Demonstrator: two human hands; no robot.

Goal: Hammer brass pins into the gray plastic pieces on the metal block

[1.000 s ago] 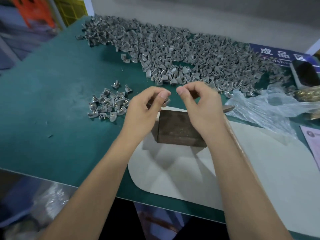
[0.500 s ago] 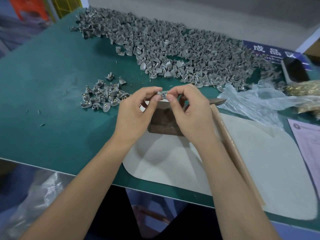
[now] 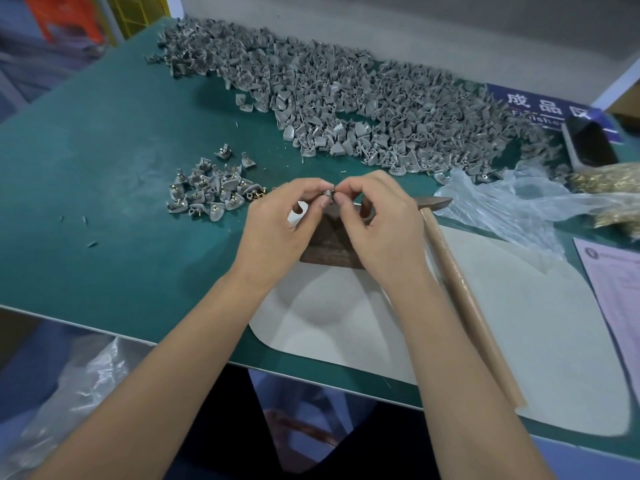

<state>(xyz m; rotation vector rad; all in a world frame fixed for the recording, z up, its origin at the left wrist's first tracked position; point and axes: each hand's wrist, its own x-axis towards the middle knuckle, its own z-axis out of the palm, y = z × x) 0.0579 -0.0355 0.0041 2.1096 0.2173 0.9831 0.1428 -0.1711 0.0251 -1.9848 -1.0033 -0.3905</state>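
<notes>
Blue sign point(image 3: 540, 107) with "成品区" beside gray plastic pieces point(image 3: 346, 109)

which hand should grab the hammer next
Probably the right hand: the hammer lies just beside it, handle toward the person. The left hand can hold the gray piece.

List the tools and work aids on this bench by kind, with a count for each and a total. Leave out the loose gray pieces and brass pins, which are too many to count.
Hammer: 1
Metal block: 1
White mat: 1
Clear plastic bag: 1
Printed paper sheet: 1
Blue sign: 1
Total: 6
</notes>
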